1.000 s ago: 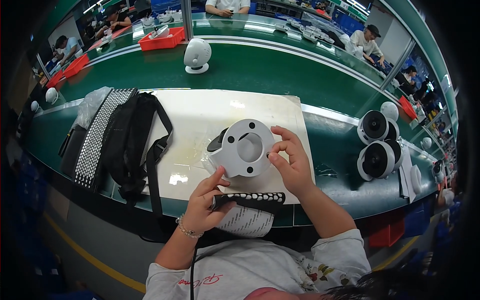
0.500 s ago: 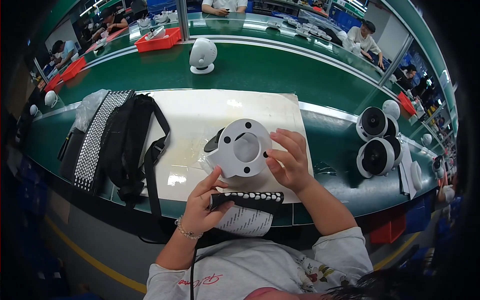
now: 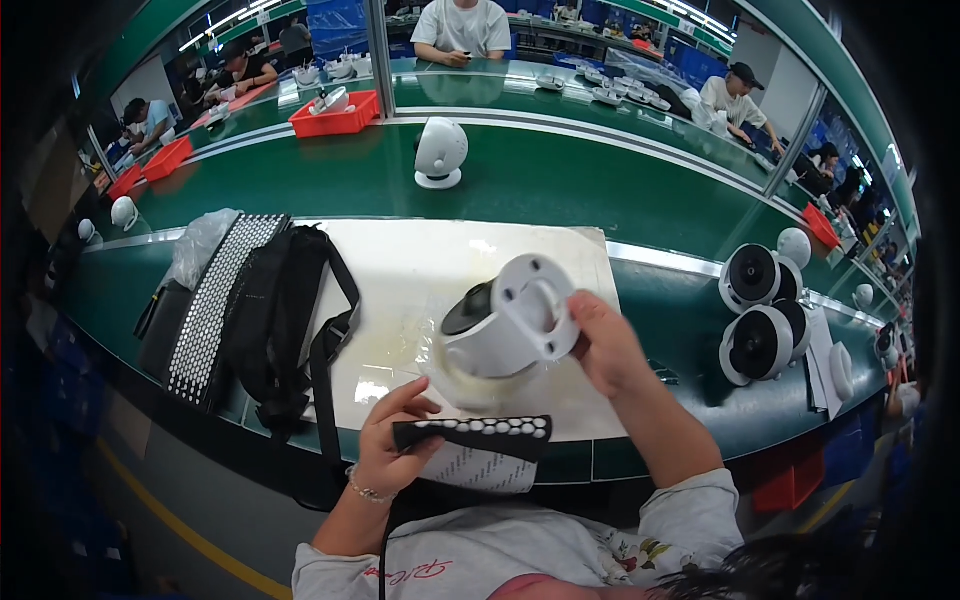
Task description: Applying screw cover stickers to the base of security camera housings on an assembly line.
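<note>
My right hand (image 3: 598,345) grips a white dome camera (image 3: 505,335) by its round base, tilted so the base faces up and right and the dark lens faces left. A clear plastic film (image 3: 462,378) hangs under it. My left hand (image 3: 392,440) sits below it at the near edge of the white mat (image 3: 400,270), fingers curled on the end of a black strip dotted with white (image 3: 475,435). Under the strip lies a white patterned cloth (image 3: 478,468).
A black strap bag (image 3: 280,320) and a dotted black sheet (image 3: 210,300) lie on the left. Several white round cameras (image 3: 760,310) stand at the right. Another white camera (image 3: 440,152) sits on the green belt (image 3: 560,180). Red trays (image 3: 338,115) and other workers are behind.
The camera was lifted and tilted: its round base faced me, now it faces up and right. My right hand moved right with it. My left hand dropped from the camera to the dotted strip.
</note>
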`<state>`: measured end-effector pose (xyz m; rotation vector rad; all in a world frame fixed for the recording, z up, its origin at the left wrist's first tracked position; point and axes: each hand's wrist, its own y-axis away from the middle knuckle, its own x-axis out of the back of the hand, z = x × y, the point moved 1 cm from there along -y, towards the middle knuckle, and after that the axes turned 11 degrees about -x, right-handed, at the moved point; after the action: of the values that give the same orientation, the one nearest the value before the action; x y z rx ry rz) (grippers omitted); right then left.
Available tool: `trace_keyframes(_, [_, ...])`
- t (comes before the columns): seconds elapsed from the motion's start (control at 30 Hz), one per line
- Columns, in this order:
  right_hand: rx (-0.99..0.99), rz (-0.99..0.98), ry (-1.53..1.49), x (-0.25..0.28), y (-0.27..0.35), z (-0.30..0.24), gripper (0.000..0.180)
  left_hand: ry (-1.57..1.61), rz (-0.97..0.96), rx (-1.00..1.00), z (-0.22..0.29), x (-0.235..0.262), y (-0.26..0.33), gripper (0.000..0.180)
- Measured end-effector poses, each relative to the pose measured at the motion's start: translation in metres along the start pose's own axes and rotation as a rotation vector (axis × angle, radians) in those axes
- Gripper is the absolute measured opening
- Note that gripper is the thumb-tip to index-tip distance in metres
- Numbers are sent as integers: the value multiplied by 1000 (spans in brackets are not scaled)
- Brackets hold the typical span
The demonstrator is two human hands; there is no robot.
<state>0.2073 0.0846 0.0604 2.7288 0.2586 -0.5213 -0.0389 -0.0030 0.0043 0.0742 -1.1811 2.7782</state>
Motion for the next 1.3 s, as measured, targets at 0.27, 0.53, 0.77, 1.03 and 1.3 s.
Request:
trace_keyframes(0.27, [860, 758, 1085, 117, -125, -68, 16, 49, 295, 304, 0, 25, -3, 47])
trace_keyframes(0.53, [745, 1026, 1607, 167, -185, -72, 11, 49, 305, 339, 1, 26, -3, 40])
trace_keyframes(0.77, [223, 809, 2039, 125, -216, -54, 30, 53, 334, 401, 2, 27, -3, 43])
trace_keyframes(1.03, [420, 457, 1675, 40, -247, -34, 31, -12, 292, 420, 0, 34, 1, 41])
trace_keyframes(1.3, [602, 384, 1593, -4, -313, -11, 52, -19, 248, 441, 0, 33, -2, 42])
